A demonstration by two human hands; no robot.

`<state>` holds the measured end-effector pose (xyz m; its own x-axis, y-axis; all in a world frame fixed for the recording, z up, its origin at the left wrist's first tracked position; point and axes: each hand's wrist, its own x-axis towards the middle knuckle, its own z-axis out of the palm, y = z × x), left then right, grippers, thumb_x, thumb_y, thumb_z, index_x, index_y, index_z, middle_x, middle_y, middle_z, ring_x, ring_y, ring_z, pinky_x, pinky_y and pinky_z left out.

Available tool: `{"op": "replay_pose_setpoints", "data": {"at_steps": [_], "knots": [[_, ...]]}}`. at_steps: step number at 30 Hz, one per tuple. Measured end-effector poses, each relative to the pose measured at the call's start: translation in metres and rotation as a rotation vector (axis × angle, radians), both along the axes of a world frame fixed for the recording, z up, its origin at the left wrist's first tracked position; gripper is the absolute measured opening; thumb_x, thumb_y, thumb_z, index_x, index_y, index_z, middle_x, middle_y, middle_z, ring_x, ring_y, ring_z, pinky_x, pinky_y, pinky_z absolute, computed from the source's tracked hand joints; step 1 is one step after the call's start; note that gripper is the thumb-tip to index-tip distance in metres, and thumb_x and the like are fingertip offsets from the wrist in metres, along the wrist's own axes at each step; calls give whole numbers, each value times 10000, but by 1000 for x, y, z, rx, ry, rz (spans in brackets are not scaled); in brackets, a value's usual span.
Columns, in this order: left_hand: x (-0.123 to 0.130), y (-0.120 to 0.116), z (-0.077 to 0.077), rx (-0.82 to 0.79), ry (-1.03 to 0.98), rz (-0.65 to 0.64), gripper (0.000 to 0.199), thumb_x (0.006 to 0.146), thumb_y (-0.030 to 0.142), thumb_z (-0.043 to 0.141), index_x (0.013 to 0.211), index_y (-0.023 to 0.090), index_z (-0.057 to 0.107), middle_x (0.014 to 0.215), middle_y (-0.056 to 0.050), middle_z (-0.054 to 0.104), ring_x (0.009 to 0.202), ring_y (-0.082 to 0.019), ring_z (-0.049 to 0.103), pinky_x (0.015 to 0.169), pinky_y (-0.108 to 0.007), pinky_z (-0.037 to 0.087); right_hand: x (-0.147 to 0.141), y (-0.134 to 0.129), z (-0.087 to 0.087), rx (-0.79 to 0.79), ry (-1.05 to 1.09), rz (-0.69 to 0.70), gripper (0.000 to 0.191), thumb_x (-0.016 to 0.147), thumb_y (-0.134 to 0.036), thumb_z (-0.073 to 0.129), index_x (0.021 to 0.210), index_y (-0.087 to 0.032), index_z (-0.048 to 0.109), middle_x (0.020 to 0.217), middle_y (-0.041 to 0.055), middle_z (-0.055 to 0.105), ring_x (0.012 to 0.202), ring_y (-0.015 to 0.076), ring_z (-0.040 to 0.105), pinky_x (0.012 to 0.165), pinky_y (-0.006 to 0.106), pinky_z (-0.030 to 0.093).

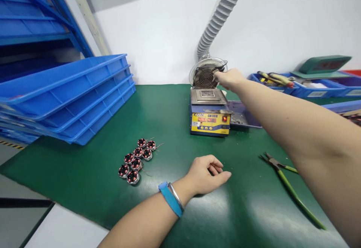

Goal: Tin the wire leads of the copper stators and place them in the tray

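Little benchtop hot-pot setup, 8 wound parts out

So closest to the camera is the left hand (207,174), sitting on the green table (163,112) in a loose, empty curl, gap between thumb and fingers. Blue wristband (170,199) and a metal bangle (175,195) on that wrist. Green-handled pliers (274,162) lie off to the right, jaws slightly apart.

Left of the hand are eight wound parts (137,164) bunched together: round, silvery rims, black centres, coppery-red windings, thin wire ends poking out.

Further back is the blue-and-yellow machine (210,122) marked CM 550, red digits and a lit red switch on the front. Its metal top has a small square well (207,93) with mottled grey stuff in it. The purple tray (258,127) just beside it holds loose grey bits.

The right hand (229,79) reaches to the edge of the round grille (205,78) behind the well; fingers are bunched up there, can't tell if they're gripping. Blue bins (316,93) at right hold tools (278,80) and something white. Stacked blue crates (93,97) at left, insides hidden. Ribbed grey hose (222,11) runs up the wall behind.
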<state>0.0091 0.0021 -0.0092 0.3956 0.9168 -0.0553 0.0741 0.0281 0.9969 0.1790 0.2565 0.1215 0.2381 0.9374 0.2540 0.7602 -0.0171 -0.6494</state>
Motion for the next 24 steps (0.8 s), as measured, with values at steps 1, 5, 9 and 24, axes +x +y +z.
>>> {"op": "replay_pose_setpoints", "data": {"at_steps": [1,5,9,24], "knots": [[0,0,0,1,-2,0,187,661,242,713,725,150,563,635,16,563,537,-71,476,535,-200,408,-1,-2,2,-47,112,-49,371,880,-366,503,777,-19,587,789,185,608,842,230,603,704,332,457],[0,0,-1,-1,-3,-3,184,664,242,707,732,149,563,640,14,567,537,-72,478,527,-199,402,-7,-13,8,-172,397,-157,355,904,-350,551,910,3,590,851,131,617,755,146,585,666,304,472],[0,0,0,-7,-6,-7,188,665,244,708,732,148,561,627,20,557,533,-69,469,532,-201,396,-5,-19,11,-227,502,-133,324,927,-356,540,1149,-122,567,1076,84,605,889,153,608,765,344,530],[1,2,-3,-6,-12,-12,181,677,250,680,751,134,561,599,39,529,502,-49,443,515,-189,379,21,-98,26,-200,717,6,289,936,-302,472,747,-100,555,522,-31,442,415,36,308,439,196,279]]}}
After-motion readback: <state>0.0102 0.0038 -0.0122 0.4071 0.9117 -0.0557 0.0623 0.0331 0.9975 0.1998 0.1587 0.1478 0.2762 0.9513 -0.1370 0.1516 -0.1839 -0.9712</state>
